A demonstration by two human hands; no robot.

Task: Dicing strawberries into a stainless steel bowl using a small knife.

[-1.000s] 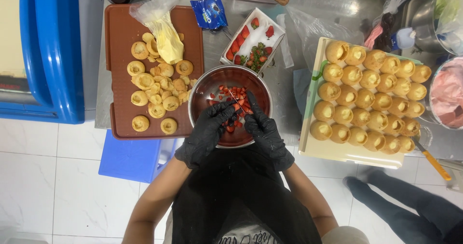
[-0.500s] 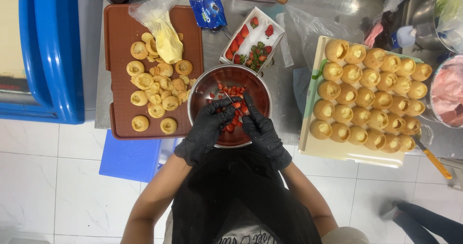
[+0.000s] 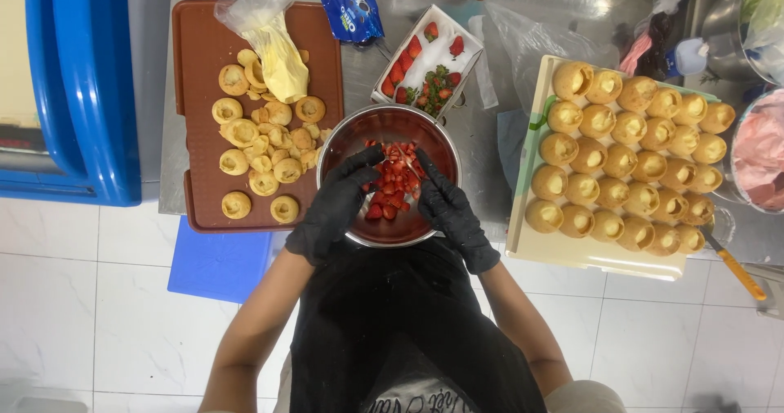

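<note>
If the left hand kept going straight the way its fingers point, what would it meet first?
The left hand points up and to the right, into the metal bowl. It would most likely meet the cut strawberry pieces first; its fingers already look to be at their edge, though depth is unclear.

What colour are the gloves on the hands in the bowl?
Black, on both the left hand and right hand, over the metal bowl; head view.
</note>
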